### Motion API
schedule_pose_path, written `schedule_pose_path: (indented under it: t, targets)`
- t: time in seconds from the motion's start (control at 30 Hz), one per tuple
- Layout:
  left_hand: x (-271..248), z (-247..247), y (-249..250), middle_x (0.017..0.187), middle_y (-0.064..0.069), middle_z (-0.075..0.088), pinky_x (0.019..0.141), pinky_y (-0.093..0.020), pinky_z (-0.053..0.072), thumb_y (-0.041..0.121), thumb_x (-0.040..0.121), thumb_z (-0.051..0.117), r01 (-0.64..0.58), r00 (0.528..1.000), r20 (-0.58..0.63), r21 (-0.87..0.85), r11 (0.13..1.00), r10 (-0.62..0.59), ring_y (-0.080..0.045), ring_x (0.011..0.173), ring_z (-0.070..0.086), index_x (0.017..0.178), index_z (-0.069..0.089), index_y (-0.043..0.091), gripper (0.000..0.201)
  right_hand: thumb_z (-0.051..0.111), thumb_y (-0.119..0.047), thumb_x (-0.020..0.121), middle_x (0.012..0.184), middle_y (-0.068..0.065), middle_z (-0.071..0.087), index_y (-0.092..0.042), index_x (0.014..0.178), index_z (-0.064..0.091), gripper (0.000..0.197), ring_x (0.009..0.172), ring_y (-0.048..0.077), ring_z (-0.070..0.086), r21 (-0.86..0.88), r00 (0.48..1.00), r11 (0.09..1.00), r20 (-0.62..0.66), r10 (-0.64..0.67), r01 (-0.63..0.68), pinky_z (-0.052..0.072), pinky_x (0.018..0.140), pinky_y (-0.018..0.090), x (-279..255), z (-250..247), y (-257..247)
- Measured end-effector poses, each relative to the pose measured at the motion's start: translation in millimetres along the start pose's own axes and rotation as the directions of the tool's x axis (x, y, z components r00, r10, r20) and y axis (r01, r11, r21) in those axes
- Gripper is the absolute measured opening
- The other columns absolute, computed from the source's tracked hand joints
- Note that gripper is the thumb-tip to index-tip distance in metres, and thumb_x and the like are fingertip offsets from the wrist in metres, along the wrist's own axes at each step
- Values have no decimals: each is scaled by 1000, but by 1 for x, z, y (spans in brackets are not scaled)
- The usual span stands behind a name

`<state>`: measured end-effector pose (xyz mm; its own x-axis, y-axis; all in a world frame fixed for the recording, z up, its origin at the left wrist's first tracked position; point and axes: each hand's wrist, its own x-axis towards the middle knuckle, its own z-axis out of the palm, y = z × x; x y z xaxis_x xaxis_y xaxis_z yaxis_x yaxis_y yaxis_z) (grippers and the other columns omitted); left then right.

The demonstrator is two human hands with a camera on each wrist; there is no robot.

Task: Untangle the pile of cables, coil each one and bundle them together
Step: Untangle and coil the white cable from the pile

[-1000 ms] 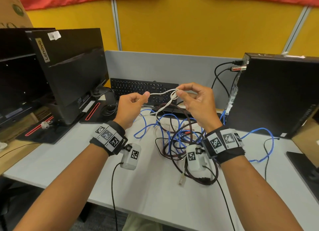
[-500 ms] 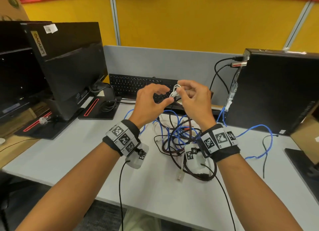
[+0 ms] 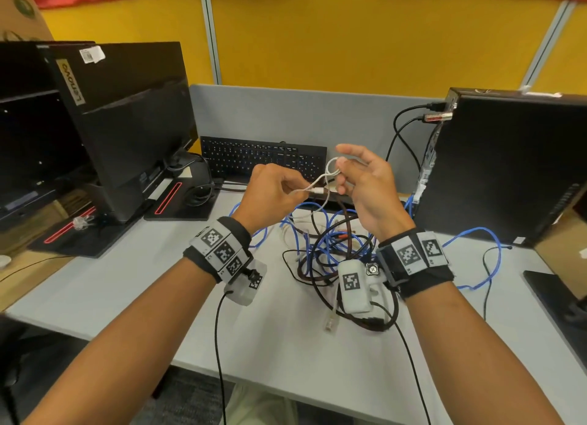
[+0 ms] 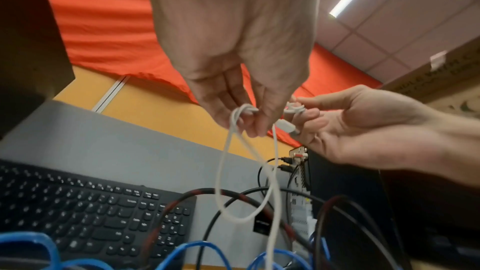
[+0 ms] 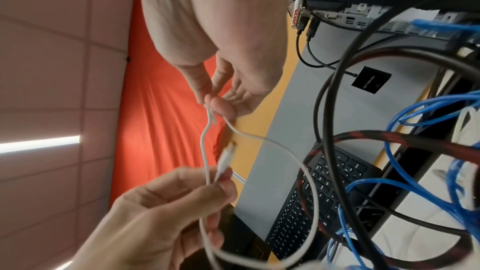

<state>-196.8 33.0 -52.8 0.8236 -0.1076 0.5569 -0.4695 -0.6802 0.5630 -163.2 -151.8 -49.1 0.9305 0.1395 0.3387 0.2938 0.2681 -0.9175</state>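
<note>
The tangled pile (image 3: 330, 246) of blue, black, red-black and white cables lies on the grey table (image 3: 286, 345), under my raised hands. Above it my left hand (image 3: 298, 193) pinches the white cable (image 3: 324, 176) just behind its plug (image 3: 317, 191). My right hand (image 3: 339, 170) pinches a small loop of the same cable, its index finger stretched out. In the left wrist view the white cable (image 4: 224, 161) hangs in a long loop from my left fingers (image 4: 255, 126). In the right wrist view my left thumb (image 5: 226, 184) presses on the plug (image 5: 226, 158).
A black keyboard (image 3: 263, 157) leans at the back, a monitor (image 3: 127, 122) stands at left and a black desktop PC (image 3: 508, 170) at right. A blue cable (image 3: 482, 234) runs from the pile towards the PC. Another monitor base (image 3: 556, 297) sits at far right.
A second ago the white cable was stretched between my parted hands. My left hand then came in to the right hand and now holds the plug end, drawn slightly left.
</note>
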Motion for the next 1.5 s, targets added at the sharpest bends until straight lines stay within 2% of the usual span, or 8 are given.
schedule_pose_path:
  t: [0.17,0.47,0.77,0.93,1.07,1.23,1.37,1.5]
  targets:
    - [-1,-1,-3,79,2,75,70,-21,53,13,87,77,82,996,25,67,994,-84,-7,68,64,95,81,14,9,64,-3,97,91,6,71,-19,96,75,19,73,16,60,-271,986,953,131,-99,132,56,71,34,-1,-6,-3]
    - [0,-7,-18,90,-6,75,76,-35,62,3,88,71,255,964,116,-644,722,-238,-17,82,72,98,75,4,10,85,-8,80,88,13,74,-19,91,77,17,83,38,69,-478,992,871,17,-124,117,62,75,52,5,-19,1]
    - [-8,-12,-15,107,6,56,105,-39,44,36,103,52,144,955,293,-338,930,-41,-20,114,57,86,82,30,35,82,-1,81,83,4,76,-16,95,74,22,82,27,76,-236,984,967,-124,-128,96,63,78,37,8,-16,6]
    - [-4,-11,-15,82,-19,56,67,-30,56,13,95,67,97,994,79,-401,911,-71,-20,70,59,117,69,13,21,78,-2,86,85,10,77,-5,99,71,15,90,29,77,-4,995,998,-84,-61,61,62,77,35,7,-13,4]
    - [-2,-11,-21,61,17,58,56,-7,42,18,104,54,96,995,43,-368,925,-86,2,55,50,115,68,8,21,71,-3,92,87,9,76,-6,101,67,11,93,30,76,174,988,985,-153,9,18,62,87,43,8,-15,-3]
    - [-15,-17,-44,55,18,53,52,-36,44,25,103,55,110,986,143,-145,983,-90,-5,53,41,86,76,17,28,67,2,93,94,15,72,-6,102,64,13,89,27,76,253,971,964,-236,-21,83,61,85,39,9,-23,-15]
    - [-23,-13,-46,94,5,75,88,-43,57,22,97,66,149,950,283,-48,988,-129,-10,82,67,100,78,20,13,68,5,91,96,16,75,-5,102,67,15,90,30,77,85,991,992,-102,-87,96,62,78,35,8,-18,-19]
    - [-10,-8,-28,116,0,68,95,-32,56,19,94,69,132,991,15,-217,967,-132,-4,101,67,133,61,16,40,71,3,90,95,8,79,-2,115,62,27,86,26,78,-160,996,985,69,-47,58,63,71,33,6,1,-9]
